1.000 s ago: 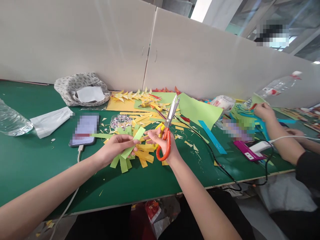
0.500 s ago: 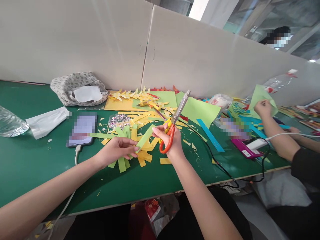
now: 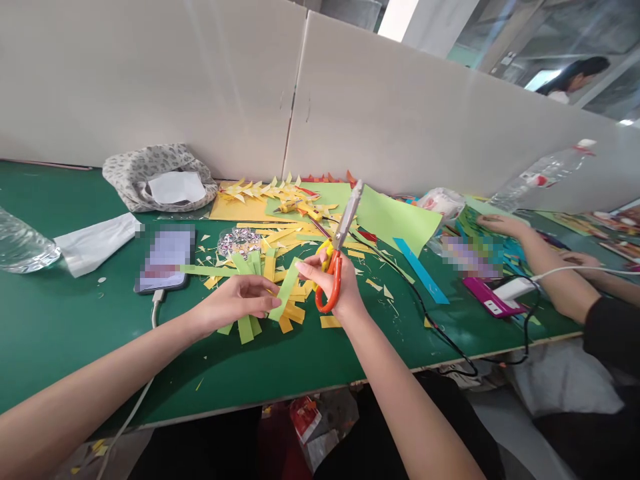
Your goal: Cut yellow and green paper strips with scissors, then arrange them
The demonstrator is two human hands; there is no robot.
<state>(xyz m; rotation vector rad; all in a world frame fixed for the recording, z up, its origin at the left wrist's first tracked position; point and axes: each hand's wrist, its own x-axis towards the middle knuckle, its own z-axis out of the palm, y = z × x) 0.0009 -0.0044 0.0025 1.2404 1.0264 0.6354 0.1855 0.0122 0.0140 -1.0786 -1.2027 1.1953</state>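
My left hand point(image 3: 239, 303) pinches the lower end of a light green paper strip point(image 3: 285, 291) between thumb and fingers. At the strip's upper end are the thumb and fingertips of my right hand point(image 3: 336, 283). That hand also has a pair of scissors point(image 3: 345, 217) with red and yellow handles, blades pointing up and away. Below the hands lies a pile of green strips point(image 3: 245, 328) and yellow strips point(image 3: 294, 312). Behind it, a clear dish of small shiny pieces point(image 3: 238, 241) stands near a yellow glue gun point(image 3: 300, 208).
A phone point(image 3: 167, 260) with a white cable lies at the left, near a patterned cloth bag point(image 3: 157, 175) and a water bottle point(image 3: 25, 247). A black cord point(image 3: 425, 308) crosses the right side near a magenta power strip point(image 3: 493, 298). Another person's hand point(image 3: 500, 223) is beyond it.
The scissors have swung slightly left and down with my right hand. The green strip has turned more upright. The other person's hand has moved left and put down a green sheet.
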